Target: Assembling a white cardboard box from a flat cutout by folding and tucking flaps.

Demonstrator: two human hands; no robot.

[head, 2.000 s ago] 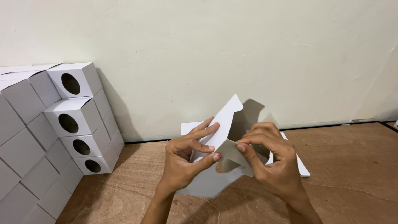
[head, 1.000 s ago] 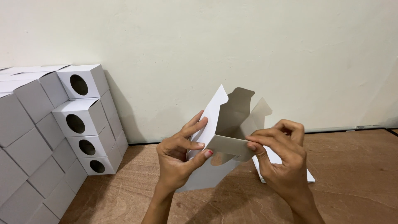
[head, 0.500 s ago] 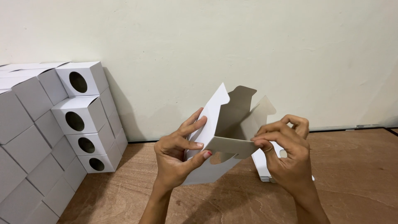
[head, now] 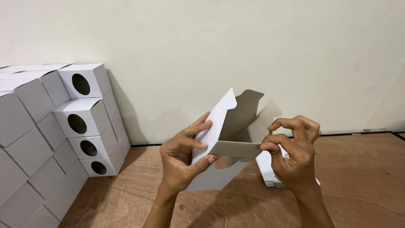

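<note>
Well, stacked boxes (head: pixel 80 122) left, flat blanks (head: pixel 266 169) behind hands.

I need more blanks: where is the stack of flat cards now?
The stack of flat cards lies on the wooden table, right of centre, behind the right hand.

Finished boxes (head: pixel 63 126) are stacked at nine o'clock against the wall (head: pixel 253 42); flat blanks (head: pixel 266 173) lie on the table (head: pixel 358 177) at four o'clock, behind the right hand (head: pixel 295 160).
</note>
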